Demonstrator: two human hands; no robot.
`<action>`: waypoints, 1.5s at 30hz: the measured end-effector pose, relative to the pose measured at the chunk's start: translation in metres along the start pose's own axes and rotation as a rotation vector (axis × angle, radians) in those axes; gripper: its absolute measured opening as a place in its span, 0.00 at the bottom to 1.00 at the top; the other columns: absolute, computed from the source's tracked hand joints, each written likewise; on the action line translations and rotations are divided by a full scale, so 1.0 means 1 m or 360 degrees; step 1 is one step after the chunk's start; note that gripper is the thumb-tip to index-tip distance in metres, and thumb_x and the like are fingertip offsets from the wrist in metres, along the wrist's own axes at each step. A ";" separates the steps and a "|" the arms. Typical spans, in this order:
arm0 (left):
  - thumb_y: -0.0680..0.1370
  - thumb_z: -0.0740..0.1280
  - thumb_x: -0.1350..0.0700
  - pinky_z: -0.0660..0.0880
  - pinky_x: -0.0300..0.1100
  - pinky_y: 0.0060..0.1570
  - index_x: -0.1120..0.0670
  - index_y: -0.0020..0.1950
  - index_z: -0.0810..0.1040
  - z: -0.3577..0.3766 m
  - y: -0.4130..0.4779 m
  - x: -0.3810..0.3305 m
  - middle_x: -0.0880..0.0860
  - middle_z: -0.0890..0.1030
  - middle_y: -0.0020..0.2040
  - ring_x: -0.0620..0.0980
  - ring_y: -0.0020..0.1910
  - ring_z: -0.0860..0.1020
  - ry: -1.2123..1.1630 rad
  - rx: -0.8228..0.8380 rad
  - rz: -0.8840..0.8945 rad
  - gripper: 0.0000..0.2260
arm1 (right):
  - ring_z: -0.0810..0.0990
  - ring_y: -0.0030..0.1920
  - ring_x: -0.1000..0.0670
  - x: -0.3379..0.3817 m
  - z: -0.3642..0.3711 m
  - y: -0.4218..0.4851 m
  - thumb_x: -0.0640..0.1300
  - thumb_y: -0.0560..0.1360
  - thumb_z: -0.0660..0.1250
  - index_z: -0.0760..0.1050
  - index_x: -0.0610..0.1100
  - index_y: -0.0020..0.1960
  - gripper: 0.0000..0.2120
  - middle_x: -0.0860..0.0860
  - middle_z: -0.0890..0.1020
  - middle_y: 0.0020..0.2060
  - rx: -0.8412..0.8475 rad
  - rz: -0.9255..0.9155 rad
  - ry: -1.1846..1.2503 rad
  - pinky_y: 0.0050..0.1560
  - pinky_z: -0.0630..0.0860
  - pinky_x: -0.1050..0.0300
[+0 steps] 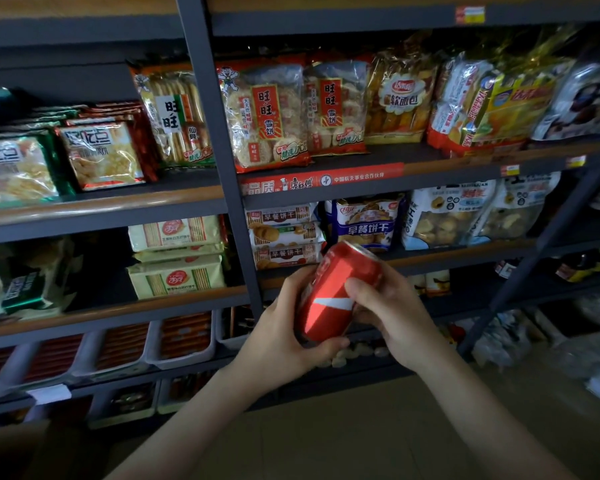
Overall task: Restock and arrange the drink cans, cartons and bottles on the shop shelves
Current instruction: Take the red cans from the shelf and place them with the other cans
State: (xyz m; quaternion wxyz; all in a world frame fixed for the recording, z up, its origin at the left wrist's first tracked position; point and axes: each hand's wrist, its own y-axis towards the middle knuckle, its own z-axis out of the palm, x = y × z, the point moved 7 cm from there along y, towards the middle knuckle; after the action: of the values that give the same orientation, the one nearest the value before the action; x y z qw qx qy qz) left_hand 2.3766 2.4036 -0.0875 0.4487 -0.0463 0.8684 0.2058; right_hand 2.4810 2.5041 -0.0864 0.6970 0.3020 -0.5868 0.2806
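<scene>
One red can (pixel 336 292) is in the air before the shelves (pixel 118 206), tilted, top toward one o'clock. The left hand (pixel 281 327) grasps it at seven o'clock and the right hand (pixel 392 306) at three, fingers (pixel 302 277) curled around. Only snack packets (pixel 267 116) here; probably the next move is finding the drinks shelf.

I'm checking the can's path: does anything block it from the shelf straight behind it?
Yes. The left hand and right hand hold the red can; biscuit packs fill the shelf right behind its top, and a post stands just left. No drinks spot shows.
</scene>
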 end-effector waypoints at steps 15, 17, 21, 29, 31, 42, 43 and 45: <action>0.65 0.76 0.44 0.74 0.24 0.45 0.38 0.64 0.64 -0.023 0.014 -0.013 0.37 0.74 0.54 0.25 0.51 0.74 0.0161 -0.0283 -0.0022 0.32 | 0.51 0.76 0.56 0.023 -0.015 0.005 0.56 0.68 0.75 0.49 0.63 0.76 0.46 0.60 0.54 0.75 0.0118 -0.0640 -0.1431 0.73 0.55 0.50; 0.64 0.75 0.41 0.74 0.24 0.43 0.46 0.66 0.68 -0.022 0.023 -0.018 0.37 0.76 0.51 0.25 0.47 0.76 0.0204 -0.0216 0.0005 0.33 | 0.50 0.78 0.48 0.027 -0.009 0.000 0.53 0.68 0.74 0.53 0.52 0.77 0.45 0.51 0.55 0.76 0.0056 -0.1019 -0.2015 0.74 0.53 0.37; 0.64 0.78 0.45 0.71 0.22 0.39 0.54 0.65 0.73 -0.014 0.041 -0.039 0.39 0.77 0.45 0.36 0.40 0.79 0.0507 -0.0101 0.0181 0.33 | 0.66 0.69 0.46 0.037 -0.003 -0.003 0.51 0.67 0.71 0.63 0.40 0.72 0.37 0.45 0.72 0.67 -0.0057 -0.1190 -0.2246 0.72 0.63 0.42; 0.69 0.69 0.40 0.78 0.36 0.47 0.46 0.64 0.71 -0.015 0.112 -0.079 0.45 0.82 0.50 0.38 0.47 0.81 0.0047 -0.0027 0.0120 0.25 | 0.80 0.52 0.63 0.069 -0.070 0.029 0.48 0.67 0.78 0.74 0.58 0.58 0.23 0.60 0.83 0.50 -0.0269 -0.0199 -0.0564 0.58 0.75 0.60; 0.72 0.67 0.43 0.78 0.36 0.49 0.44 0.61 0.72 -0.020 0.136 -0.092 0.43 0.82 0.50 0.37 0.48 0.81 0.0054 -0.0069 0.0147 0.18 | 0.82 0.55 0.54 0.086 -0.083 0.046 0.48 0.66 0.78 0.75 0.54 0.60 0.25 0.55 0.84 0.53 -0.0222 -0.0095 -0.0148 0.61 0.75 0.47; 0.78 0.66 0.48 0.76 0.42 0.56 0.49 0.67 0.71 -0.112 0.270 -0.160 0.45 0.78 0.61 0.42 0.56 0.77 0.0823 -0.0742 0.0488 0.18 | 0.81 0.57 0.54 0.273 -0.125 0.174 0.51 0.55 0.79 0.70 0.55 0.63 0.38 0.54 0.82 0.55 -0.0285 -0.0876 -0.0079 0.59 0.76 0.49; 0.78 0.66 0.48 0.74 0.42 0.57 0.50 0.69 0.70 -0.121 0.282 -0.160 0.46 0.76 0.63 0.44 0.59 0.76 0.0959 -0.0806 0.0496 0.20 | 0.80 0.57 0.54 0.286 -0.129 0.187 0.51 0.55 0.78 0.70 0.57 0.62 0.37 0.55 0.82 0.56 -0.0337 -0.0952 -0.0138 0.60 0.76 0.50; 0.79 0.65 0.50 0.72 0.43 0.57 0.54 0.71 0.69 -0.136 0.306 -0.159 0.51 0.75 0.63 0.50 0.62 0.74 0.1242 -0.0935 0.0540 0.21 | 0.78 0.57 0.57 0.306 -0.136 0.214 0.49 0.58 0.79 0.68 0.60 0.60 0.34 0.57 0.79 0.56 -0.0440 -0.1061 -0.0266 0.60 0.73 0.53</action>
State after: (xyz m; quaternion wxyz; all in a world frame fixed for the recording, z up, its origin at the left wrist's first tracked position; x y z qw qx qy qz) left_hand 2.2863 2.6116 0.2058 0.0198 -0.1021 0.8720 0.4783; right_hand 2.4573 2.7587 0.2181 0.7339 0.4014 -0.5435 -0.0694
